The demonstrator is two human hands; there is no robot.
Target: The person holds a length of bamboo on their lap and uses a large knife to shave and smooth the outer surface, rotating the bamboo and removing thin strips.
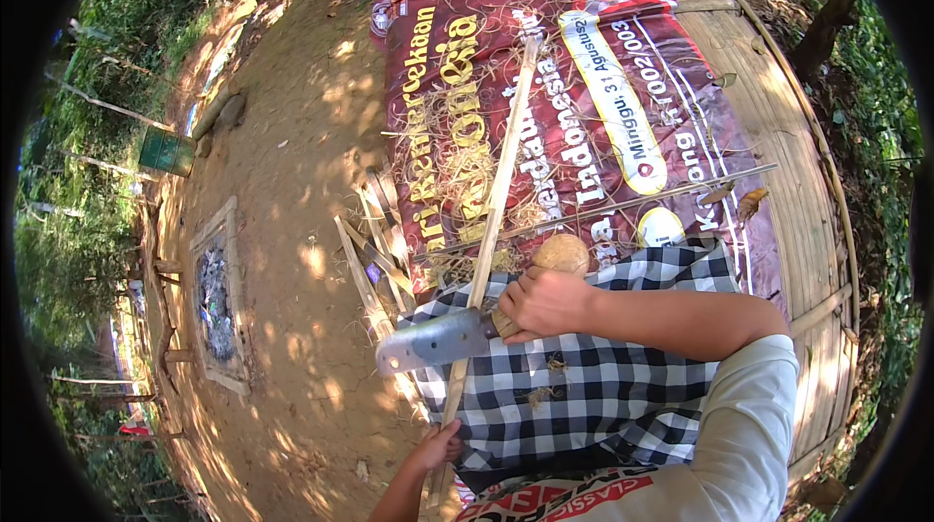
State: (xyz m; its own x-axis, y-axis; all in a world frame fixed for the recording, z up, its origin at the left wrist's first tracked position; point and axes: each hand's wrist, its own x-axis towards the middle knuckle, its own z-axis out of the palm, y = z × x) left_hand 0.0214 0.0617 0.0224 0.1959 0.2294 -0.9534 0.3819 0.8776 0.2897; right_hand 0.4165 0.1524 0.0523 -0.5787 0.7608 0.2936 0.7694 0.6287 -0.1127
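My right hand (547, 303) is wrapped around the wooden handle of a machete (433, 343); the handle's rounded end (561, 254) sticks out beyond my fist. The wide grey blade points left and lies across a long pale bamboo strip (503, 172). Near the lower end of that strip, my left hand (440, 446) grips it with closed fingers. The strip slants up and away over a black-and-white checkered cloth (603, 366) on my lap, its far end above a red banner (623, 113).
Curly shavings (457, 133) litter the banner, which covers part of a slatted bamboo platform (769, 84). A thin stick (671, 190) lies across it. Several bamboo pieces (368, 279) lean at the platform's left edge. On the dirt ground is a framed ash pit (216, 303).
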